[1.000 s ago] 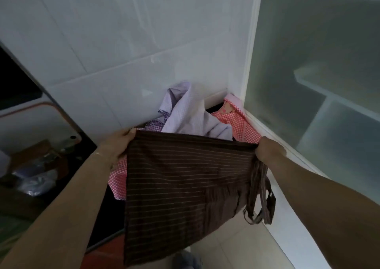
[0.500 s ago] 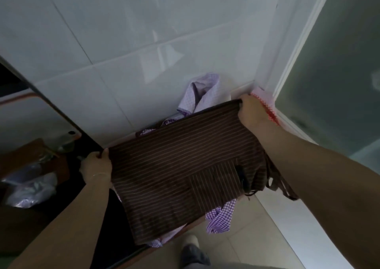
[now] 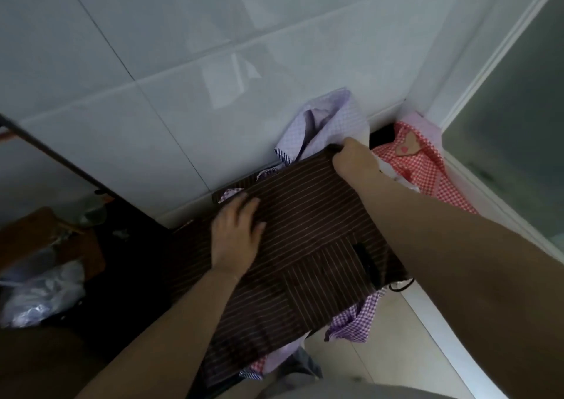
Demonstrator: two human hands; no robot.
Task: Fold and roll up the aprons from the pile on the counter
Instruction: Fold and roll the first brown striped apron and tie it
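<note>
A brown striped apron (image 3: 308,246) lies spread over the dark counter and the apron pile, its lower part hanging over the front edge. My left hand (image 3: 236,235) lies flat on its left part, fingers straight. My right hand (image 3: 351,160) grips the apron's far right corner near the wall. Under and behind it lie a lilac checked apron (image 3: 323,124) against the wall and a red checked apron (image 3: 418,166) in the corner. More purple checked cloth (image 3: 354,322) hangs below the brown apron.
White tiled wall (image 3: 183,78) runs behind the counter. A frosted glass door (image 3: 518,124) stands at the right. On the left of the dark counter (image 3: 128,276) sit a wooden board (image 3: 61,246), a glass lid (image 3: 82,212) and a plastic bag (image 3: 39,295). Pale floor tiles (image 3: 381,362) lie below.
The brown apron went from held up in the air to laid on the counter. My left hand let go of its corner and now lies flat on the cloth.
</note>
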